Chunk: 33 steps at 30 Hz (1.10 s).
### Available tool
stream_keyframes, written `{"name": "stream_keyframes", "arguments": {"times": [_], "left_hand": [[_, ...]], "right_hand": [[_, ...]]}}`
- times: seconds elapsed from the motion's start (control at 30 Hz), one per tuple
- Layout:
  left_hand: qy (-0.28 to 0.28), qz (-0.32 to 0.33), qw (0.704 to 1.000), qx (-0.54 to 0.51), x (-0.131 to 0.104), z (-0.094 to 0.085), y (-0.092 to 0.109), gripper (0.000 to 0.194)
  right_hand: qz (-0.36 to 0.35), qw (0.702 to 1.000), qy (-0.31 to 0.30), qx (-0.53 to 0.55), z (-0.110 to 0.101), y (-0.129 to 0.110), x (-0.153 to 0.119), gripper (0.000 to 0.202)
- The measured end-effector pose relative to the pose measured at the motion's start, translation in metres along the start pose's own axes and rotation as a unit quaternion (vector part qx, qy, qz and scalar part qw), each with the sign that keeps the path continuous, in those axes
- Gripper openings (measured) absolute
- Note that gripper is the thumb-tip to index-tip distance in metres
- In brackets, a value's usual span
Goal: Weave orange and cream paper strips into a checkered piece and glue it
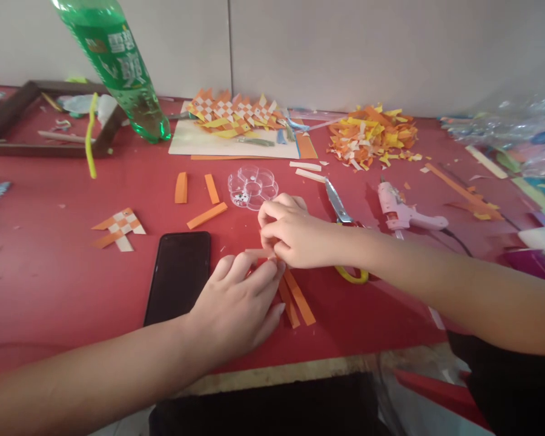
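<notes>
Both of my hands meet over orange paper strips (pixel 301 297) near the table's front edge. My left hand (pixel 240 297) is closed with its fingertips on the strips, and two strip ends stick out below toward me. My right hand (pixel 290 233) pinches the same strips from above; the exact fold or crossing is hidden by the fingers. Left of my hands lies a black phone (pixel 179 275). A woven orange and white paper fish (pixel 122 229) rests beyond it. Loose orange strips (pixel 208 215) lie near a clear flower-shaped tray (pixel 253 187) holding small pieces.
Scissors (pixel 338 203) with yellow handles lie partly under my right forearm. A pink glue gun (pixel 406 212) sits to the right. At the back are a green bottle (pixel 122 72), woven fish on white card (pixel 195 144), a paper scrap pile (pixel 373 136) and a brown frame (pixel 13 115).
</notes>
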<state>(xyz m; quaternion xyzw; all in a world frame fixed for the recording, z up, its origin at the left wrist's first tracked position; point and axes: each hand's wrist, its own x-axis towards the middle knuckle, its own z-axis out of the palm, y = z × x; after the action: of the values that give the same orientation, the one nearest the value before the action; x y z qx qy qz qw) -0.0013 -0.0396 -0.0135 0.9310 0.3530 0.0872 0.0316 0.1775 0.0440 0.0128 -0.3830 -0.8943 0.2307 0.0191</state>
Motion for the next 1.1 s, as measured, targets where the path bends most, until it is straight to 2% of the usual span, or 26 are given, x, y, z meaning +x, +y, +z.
{"name": "stream_keyframes", "arguments": {"times": [0.27, 0.33, 0.6, 0.93, 1.1], "left_hand": [[0.007, 0.003, 1.000, 0.007, 0.000, 0.002, 0.000, 0.041], [0.006, 0.000, 1.000, 0.003, 0.000, 0.003, 0.000, 0.038], [0.005, -0.003, 1.000, -0.020, 0.000, 0.001, -0.001, 0.043], [-0.005, 0.001, 1.000, -0.021, 0.001, 0.002, -0.003, 0.042], [0.006, 0.004, 1.000, -0.016, 0.001, 0.001, -0.002, 0.041]], "right_hand": [[-0.045, 0.998, 0.031, -0.014, -0.003, 0.007, -0.013, 0.005], [-0.047, 0.998, 0.043, -0.015, -0.005, 0.008, -0.019, 0.007], [-0.004, 0.994, 0.113, 0.007, 0.005, 0.011, -0.034, 0.005], [0.096, 0.988, 0.119, 0.004, 0.012, 0.002, -0.035, 0.010], [0.087, 0.987, 0.134, -0.005, 0.014, 0.003, -0.036, 0.012]]}}
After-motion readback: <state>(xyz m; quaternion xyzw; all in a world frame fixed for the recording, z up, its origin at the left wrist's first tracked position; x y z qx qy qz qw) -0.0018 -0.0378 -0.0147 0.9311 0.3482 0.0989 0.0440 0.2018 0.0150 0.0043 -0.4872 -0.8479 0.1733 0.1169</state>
